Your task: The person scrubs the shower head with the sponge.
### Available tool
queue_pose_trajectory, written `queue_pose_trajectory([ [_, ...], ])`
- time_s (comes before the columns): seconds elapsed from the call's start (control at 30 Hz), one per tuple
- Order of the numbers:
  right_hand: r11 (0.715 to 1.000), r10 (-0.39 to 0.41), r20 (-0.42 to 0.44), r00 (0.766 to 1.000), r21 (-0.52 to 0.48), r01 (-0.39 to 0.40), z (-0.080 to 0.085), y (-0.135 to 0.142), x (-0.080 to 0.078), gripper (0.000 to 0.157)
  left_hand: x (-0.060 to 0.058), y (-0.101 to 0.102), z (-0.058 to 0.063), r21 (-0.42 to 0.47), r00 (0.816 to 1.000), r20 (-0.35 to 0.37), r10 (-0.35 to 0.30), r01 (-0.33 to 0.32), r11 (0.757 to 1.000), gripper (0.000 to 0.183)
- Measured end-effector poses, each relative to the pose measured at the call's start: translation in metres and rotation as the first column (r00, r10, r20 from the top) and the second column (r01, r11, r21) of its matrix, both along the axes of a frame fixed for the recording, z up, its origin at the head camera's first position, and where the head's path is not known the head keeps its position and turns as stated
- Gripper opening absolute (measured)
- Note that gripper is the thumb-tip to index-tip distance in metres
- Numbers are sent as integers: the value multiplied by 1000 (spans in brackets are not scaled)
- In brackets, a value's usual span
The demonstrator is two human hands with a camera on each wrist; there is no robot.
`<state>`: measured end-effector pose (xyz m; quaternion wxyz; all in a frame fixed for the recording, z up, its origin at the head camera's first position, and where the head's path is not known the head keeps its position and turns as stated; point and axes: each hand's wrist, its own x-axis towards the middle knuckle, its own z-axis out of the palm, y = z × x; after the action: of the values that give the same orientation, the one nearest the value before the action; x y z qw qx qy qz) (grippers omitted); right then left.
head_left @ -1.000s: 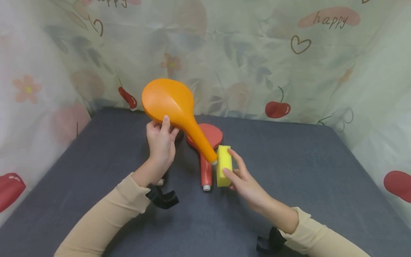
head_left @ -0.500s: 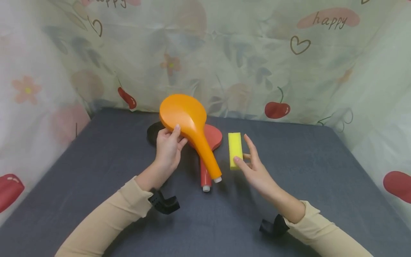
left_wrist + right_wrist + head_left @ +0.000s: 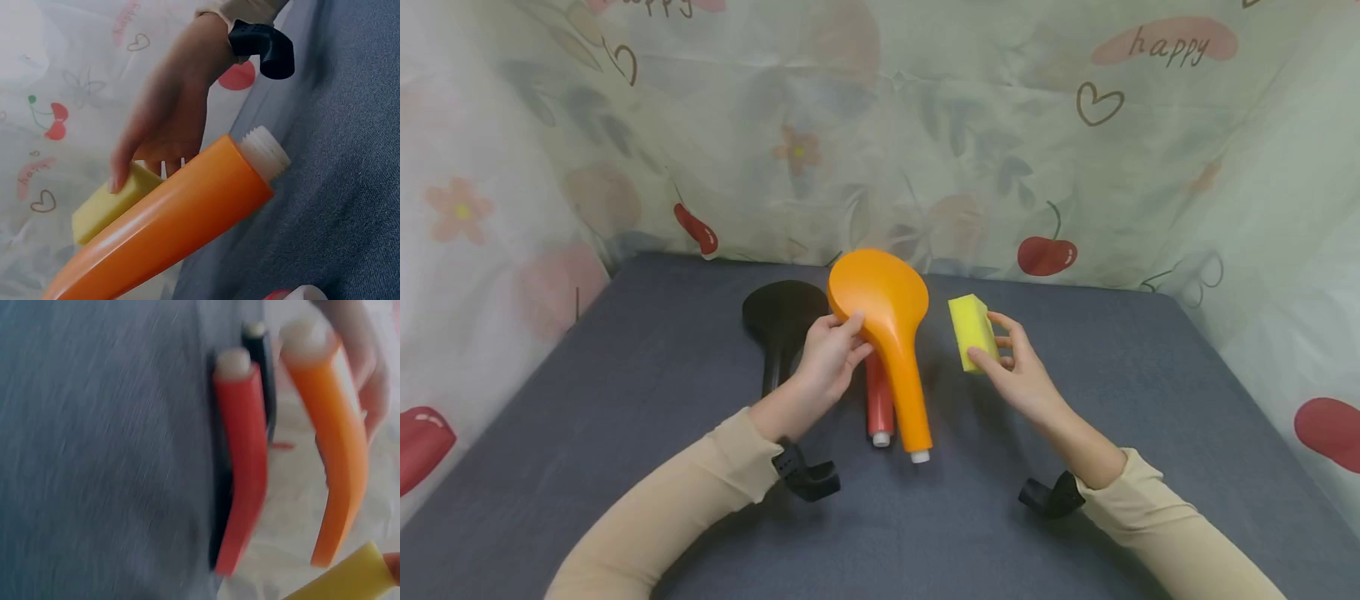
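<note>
An orange handheld shower head [image 3: 880,287] is pinched at the left edge of its round head by my left hand [image 3: 829,360]. Its handle slopes toward me, and a white threaded end [image 3: 265,153] shows in the left wrist view. To the right, my right hand [image 3: 1024,375] holds a yellow sponge [image 3: 972,333] between thumb and fingers, raised above the table and apart from the orange shower head. A red shower head [image 3: 880,404] lies beneath the orange one, its round part hidden in the head view. Beside it is a black shower head [image 3: 784,312], its lower handle covered by the left arm.
Dark grey cloth covers the table [image 3: 1112,375]. A patterned curtain [image 3: 902,142] hangs behind and along both sides. Each wrist carries a black mount, such as the one [image 3: 808,475] under the left sleeve.
The orange shower head has moved right and down toward me, turning more upright and uncovering the black one. My right hand has drawn the sponge right and up, away from the orange handle.
</note>
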<state>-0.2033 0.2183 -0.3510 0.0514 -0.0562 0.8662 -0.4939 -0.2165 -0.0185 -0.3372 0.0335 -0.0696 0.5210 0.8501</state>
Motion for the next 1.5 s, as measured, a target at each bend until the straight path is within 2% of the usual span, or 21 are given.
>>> queue_pose_trajectory([
  [0.17,998,-41,-11,999,40,41,-2,14,-10,75,-6,10,-5,-14,998,64,-19,20,1000,41],
  [0.33,987,-101,-48,994,117,106,-7,27,-21,76,-12,21,-10,-53,996,78,-40,44,998,38],
  [0.57,958,-188,-140,972,192,213,-16,46,-36,73,-20,40,-16,-60,991,99,-92,99,993,37],
  [1.0,893,-292,-130,948,317,319,-21,72,-51,75,-34,72,-30,-114,979,130,-159,174,978,38],
  [1.23,868,-292,-130,948,379,319,-24,81,-59,74,-41,85,-35,-145,976,133,-175,194,970,38],
  [1.5,862,-271,-61,961,428,271,-24,93,-66,78,-52,101,-37,-131,969,170,-177,200,971,40],
])
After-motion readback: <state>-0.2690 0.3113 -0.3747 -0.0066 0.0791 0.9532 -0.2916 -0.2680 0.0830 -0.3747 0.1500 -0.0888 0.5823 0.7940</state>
